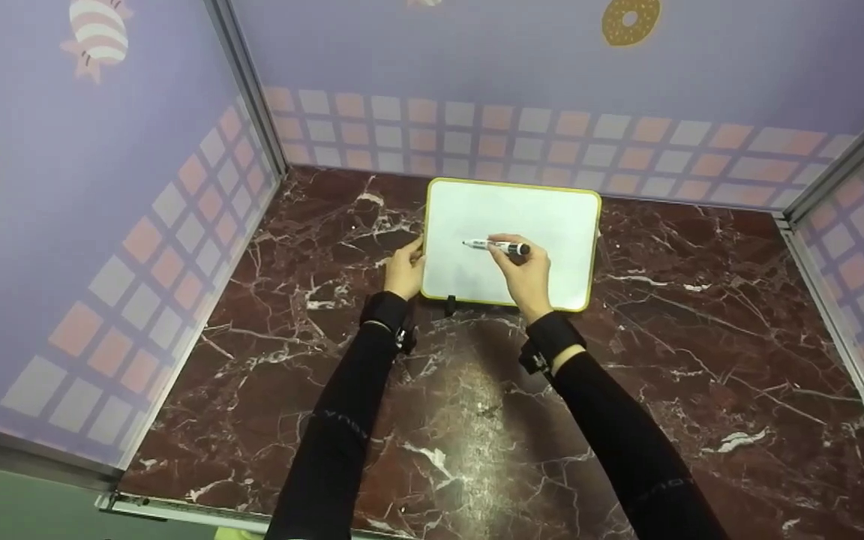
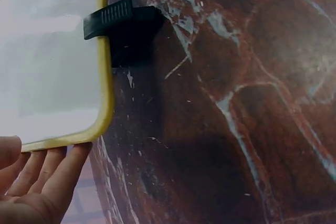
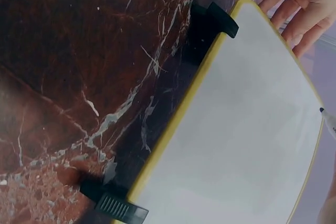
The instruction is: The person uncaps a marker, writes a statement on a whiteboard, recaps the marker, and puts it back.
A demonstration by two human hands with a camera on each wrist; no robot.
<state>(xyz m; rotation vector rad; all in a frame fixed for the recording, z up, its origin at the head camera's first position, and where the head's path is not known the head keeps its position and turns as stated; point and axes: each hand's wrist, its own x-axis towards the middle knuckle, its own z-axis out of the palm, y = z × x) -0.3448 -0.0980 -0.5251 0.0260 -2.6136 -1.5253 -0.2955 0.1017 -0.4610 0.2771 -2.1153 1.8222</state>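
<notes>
Marker (image 1: pixel 505 247) points tip-left, its long axis crosswise over the whiteboard (image 1: pixel 511 210).

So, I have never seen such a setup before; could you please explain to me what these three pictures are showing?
There is no robot here: these are a person's own bare hands. The big picture comes from a camera on the person's head, looking forward and down. The two smaller ones come from cameras worn on the left and right wrists; you can see the black wristbands.

On the dark red, marble-patterned table is a whiteboard with a yellow frame and two black clips on its lower edge. The left hand touches its side edge. The right hand holds a marker, tip towards the board; whether it touches, I cannot tell.
</notes>
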